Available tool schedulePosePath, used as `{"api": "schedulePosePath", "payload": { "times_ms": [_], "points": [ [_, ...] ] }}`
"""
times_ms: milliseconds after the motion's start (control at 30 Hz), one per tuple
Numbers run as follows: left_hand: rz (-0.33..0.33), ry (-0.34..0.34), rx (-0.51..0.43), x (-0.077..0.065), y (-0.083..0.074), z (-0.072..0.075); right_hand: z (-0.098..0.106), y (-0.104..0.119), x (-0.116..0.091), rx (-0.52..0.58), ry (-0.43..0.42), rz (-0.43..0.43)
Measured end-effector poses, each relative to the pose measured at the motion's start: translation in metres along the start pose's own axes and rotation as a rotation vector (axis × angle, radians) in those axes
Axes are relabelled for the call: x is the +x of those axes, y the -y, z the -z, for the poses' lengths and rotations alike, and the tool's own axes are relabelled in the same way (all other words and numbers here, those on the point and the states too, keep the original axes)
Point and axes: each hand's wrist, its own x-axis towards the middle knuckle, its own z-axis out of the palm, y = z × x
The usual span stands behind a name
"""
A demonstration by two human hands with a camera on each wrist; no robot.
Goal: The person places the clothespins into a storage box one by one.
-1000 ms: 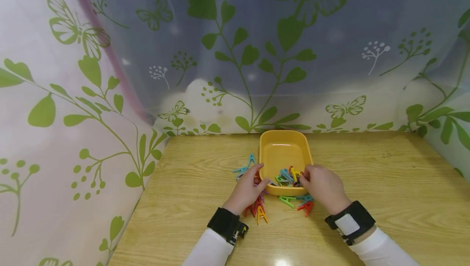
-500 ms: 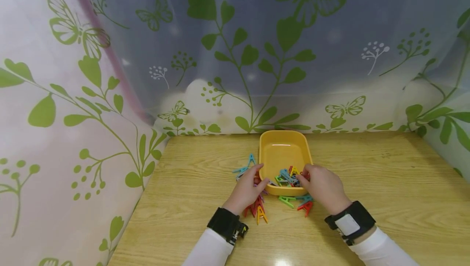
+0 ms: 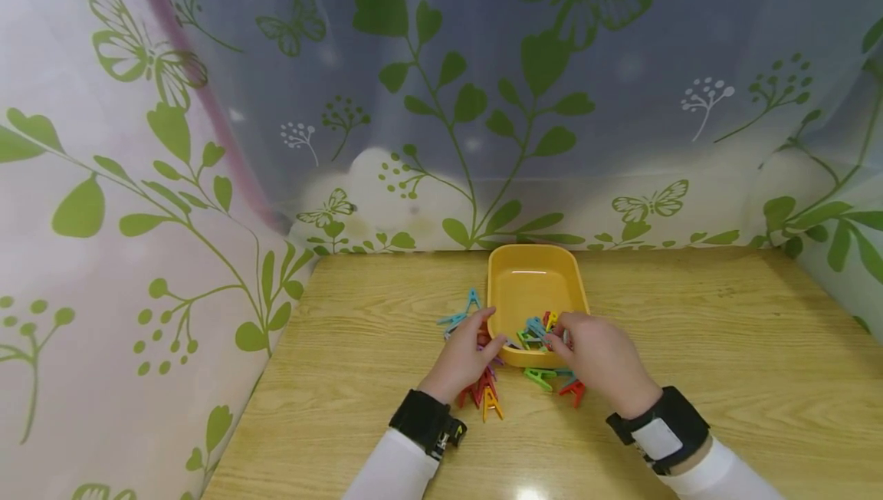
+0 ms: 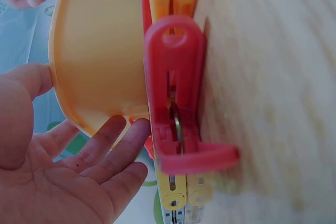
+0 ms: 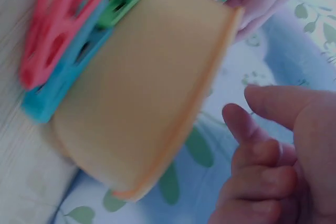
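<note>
A yellow plastic tray (image 3: 534,248) sits on the table, with several small clothespins (image 3: 534,330) inside at its near end. My left hand (image 3: 461,358) is at the tray's near left corner. In the left wrist view its thumb touches the rim and its extended fingers (image 4: 113,132) lie along the outer wall. My right hand (image 3: 607,354) is over the near right side of the tray, above the clothespins. In the right wrist view its fingers are loosely bent, with the thumb and index fingertips close together and nothing visible between them.
Outside the tray, red and orange clothespins (image 3: 491,404) lie beside my left wrist, and blue ones (image 3: 455,319) left of the tray. Green (image 3: 539,377) and red (image 3: 574,390) clothespins lie before its near wall. A patterned curtain (image 3: 441,101) hangs behind the table (image 3: 724,331).
My right hand has moved left, further over the tray and its clothespins. My left hand and the tray stay where they were.
</note>
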Motion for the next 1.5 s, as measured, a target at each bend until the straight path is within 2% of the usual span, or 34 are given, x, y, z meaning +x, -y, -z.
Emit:
{"api": "schedulePosePath", "payload": {
  "times_ms": [133,300,433,700,1000,1500],
  "points": [
    [-0.001,0.001,0.004,0.0,-0.001,0.0,0.003,0.014,-0.005,-0.036,0.075,0.053],
    [0.002,-0.001,0.006,-0.001,-0.002,0.001,0.001,0.025,-0.011,-0.071,0.233,0.049],
    [0.001,-0.001,0.003,-0.001,-0.003,0.001,-0.004,0.027,-0.015,-0.105,0.294,0.048],
    [0.009,0.002,0.012,-0.001,-0.004,0.001,-0.011,0.025,-0.019,-0.129,0.295,0.039],
    [0.008,-0.002,0.024,-0.001,-0.003,0.001,-0.02,0.019,-0.018,-0.144,0.338,-0.001],
    [0.0,-0.002,0.023,-0.001,-0.001,0.001,-0.029,0.013,-0.018,-0.164,0.334,0.025]
  ]
}}
